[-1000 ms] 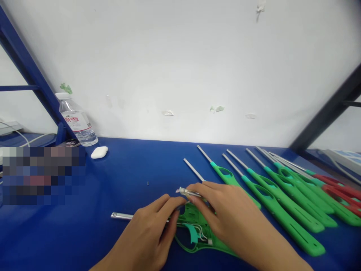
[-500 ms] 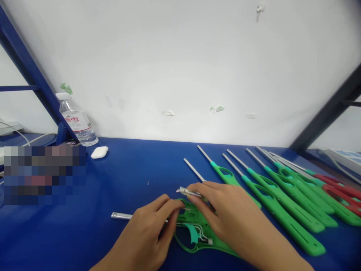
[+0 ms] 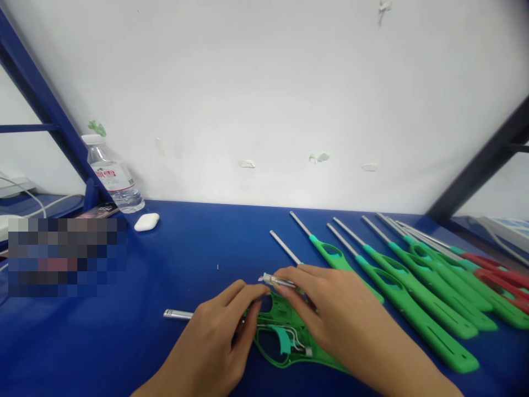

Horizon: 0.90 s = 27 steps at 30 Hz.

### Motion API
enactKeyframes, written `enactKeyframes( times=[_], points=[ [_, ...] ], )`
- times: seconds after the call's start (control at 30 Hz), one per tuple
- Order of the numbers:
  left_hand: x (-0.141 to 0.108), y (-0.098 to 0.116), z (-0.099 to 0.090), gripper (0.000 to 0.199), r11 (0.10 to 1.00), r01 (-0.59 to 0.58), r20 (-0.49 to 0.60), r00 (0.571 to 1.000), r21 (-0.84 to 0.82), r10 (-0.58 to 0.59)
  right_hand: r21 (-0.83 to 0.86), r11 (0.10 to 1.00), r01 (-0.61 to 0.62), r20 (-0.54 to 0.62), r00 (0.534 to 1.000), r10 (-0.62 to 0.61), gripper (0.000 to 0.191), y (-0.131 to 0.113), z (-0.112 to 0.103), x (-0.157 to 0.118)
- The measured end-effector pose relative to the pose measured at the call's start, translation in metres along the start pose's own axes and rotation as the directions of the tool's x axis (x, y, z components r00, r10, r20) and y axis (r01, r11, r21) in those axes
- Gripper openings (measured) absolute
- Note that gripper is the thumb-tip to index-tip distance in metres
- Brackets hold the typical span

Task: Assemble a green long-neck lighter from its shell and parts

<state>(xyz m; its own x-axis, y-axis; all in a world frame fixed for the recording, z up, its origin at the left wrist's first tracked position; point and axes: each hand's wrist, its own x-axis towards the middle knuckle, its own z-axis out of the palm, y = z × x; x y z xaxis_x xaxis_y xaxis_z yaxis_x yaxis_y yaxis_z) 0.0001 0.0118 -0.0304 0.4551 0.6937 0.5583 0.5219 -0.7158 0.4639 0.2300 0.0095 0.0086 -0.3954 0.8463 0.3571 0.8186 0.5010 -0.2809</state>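
Note:
An opened long-nosed lighter lies low in the middle, its green half-casing showing a teal trigger and thin white wires. Its metal barrel emerges left of my left hand. That hand is closed around the lighter's neck, index finger and thumb at the casing's upper edge; whatever is right under the fingertips is hidden. Above the casing, my right hand pinches a small pale valve piece with a metal part, its tip pointing left. The right palm covers the handle end.
Several green lighters lie side by side on the right, with red ones beyond. A tiny metal pin rests on the blue table. Back left are a water bottle and a white case.
My left fingertips have shifted slightly up along the casing's edge. The right hand keeps its pinch on the valve piece, almost unmoved. The view has tilted very slightly.

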Motion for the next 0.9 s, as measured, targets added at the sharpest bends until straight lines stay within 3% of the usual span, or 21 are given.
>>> enactKeyframes(
  times=[0.9],
  points=[
    [-0.0018, -0.0011, 0.0010, 0.033, 1.000, -0.015, 0.011, 1.000, 0.001, 0.015, 0.020, 1.000, -0.022, 0.041, 0.999, 0.021, 0.030, -0.0049, -0.0007, 0.0005]
  ],
)
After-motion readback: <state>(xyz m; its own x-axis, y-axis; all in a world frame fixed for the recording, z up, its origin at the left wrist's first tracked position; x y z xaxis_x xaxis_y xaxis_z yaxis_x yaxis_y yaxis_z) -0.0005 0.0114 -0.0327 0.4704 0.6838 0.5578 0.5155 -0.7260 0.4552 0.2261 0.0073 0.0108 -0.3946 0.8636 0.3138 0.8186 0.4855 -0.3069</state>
